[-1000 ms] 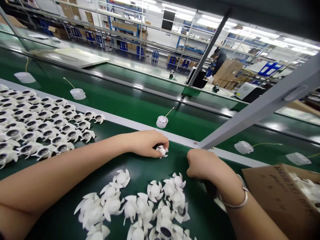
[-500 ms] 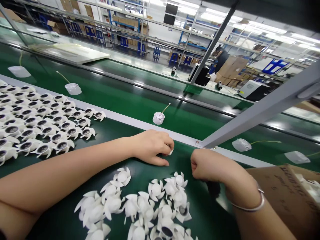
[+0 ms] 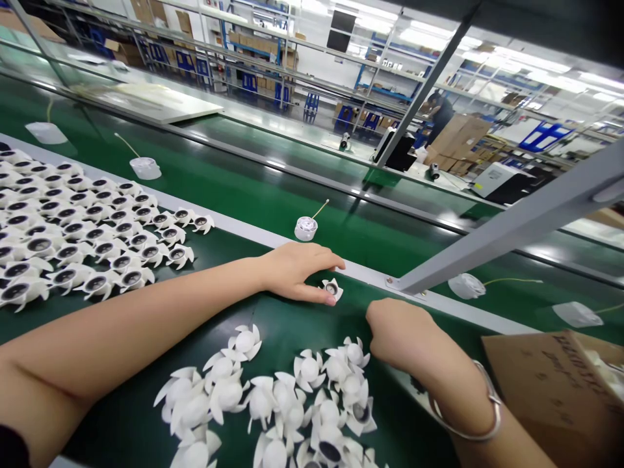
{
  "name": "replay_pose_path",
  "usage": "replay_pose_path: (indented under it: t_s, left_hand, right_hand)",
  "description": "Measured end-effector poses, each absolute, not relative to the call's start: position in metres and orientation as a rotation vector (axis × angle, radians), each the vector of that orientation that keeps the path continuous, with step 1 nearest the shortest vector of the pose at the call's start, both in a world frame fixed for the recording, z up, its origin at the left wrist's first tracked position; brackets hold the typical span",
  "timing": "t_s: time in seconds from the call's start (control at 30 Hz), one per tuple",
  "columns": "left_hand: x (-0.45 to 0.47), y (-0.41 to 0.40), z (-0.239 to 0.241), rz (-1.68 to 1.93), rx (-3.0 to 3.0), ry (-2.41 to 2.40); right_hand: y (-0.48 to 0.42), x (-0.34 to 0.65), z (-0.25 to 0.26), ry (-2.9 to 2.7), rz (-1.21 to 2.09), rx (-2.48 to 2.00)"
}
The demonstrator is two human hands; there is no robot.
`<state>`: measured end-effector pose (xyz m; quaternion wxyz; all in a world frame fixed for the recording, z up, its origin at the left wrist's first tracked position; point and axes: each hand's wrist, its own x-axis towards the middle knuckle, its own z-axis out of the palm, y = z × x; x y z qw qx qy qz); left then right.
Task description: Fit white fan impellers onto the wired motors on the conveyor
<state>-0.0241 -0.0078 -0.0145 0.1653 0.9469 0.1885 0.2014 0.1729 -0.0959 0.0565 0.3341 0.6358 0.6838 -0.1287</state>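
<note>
A small white fan impeller (image 3: 332,289) lies hub-opening up on the green work surface, right by the thumb of my left hand (image 3: 299,270). That hand has its thumb and fingers apart, and the thumb tip touches or nearly touches a blade. To the right, my right hand (image 3: 397,330) is curled into a fist; what it holds, if anything, is hidden. A loose heap of white fan impellers (image 3: 287,403), mostly hub-side down, lies nearer to me. At the left, many impellers (image 3: 73,231) stand in rows with their dark hub openings up.
Beyond a grey rail (image 3: 238,227) runs a green conveyor belt (image 3: 219,175) with several white round housings, one (image 3: 306,227) just past my left hand. A slanting metal post (image 3: 487,227) rises at the right, above a cardboard box (image 3: 541,390). A person (image 3: 439,117) stands far back.
My left hand has spread its fingers, leaving the impeller in plain view on the surface. The right fist has shifted slightly and turned. The camera view has moved a little.
</note>
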Motion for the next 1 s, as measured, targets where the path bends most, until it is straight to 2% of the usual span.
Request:
replay_pose_path:
  t_s: [0.23, 0.33, 0.47, 0.6, 1.0]
  left_hand:
    - [-0.024, -0.01, -0.017, 0.562, 2.669, 0.463]
    - [-0.022, -0.009, -0.02, 0.542, 2.598, 0.494]
    - [-0.017, -0.01, -0.022, 0.537, 2.524, 0.561]
    - [-0.015, -0.012, -0.018, 0.468, 2.444, 0.628]
    - [-0.014, -0.009, -0.022, 0.449, 2.32, 0.64]
  right_hand:
    - [-0.087, 0.181, 0.046, 1.782, -0.285, 1.771]
    - [-0.079, 0.188, 0.046, 1.968, -0.285, 1.81]
    - [-0.072, 0.195, 0.046, 2.436, -0.584, 1.77]
    - [-0.07, 0.192, 0.039, 2.598, -0.756, 1.632]
    - [-0.073, 0.176, 0.028, 2.475, -0.351, 1.605]
